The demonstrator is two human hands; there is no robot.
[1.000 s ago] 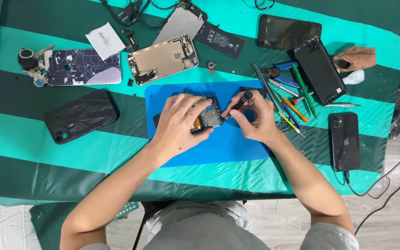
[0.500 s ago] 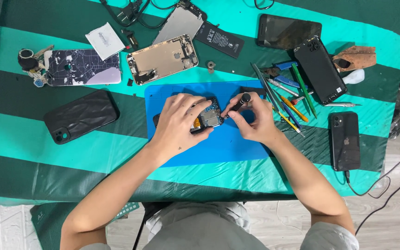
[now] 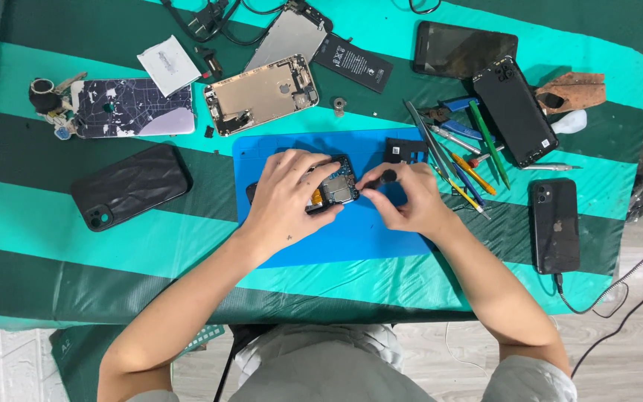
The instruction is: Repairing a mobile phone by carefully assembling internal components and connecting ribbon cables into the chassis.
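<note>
Both hands on the opened phone, mid-mat.
Our left hand grips the opened phone on the blue mat; our right hand pinches a dark screwdriver, tip touching the phone's circuit board.

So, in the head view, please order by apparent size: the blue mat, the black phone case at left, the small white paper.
1. blue mat
2. black phone case
3. white paper

All lie flat on one table, so the ranking is safe.
</note>
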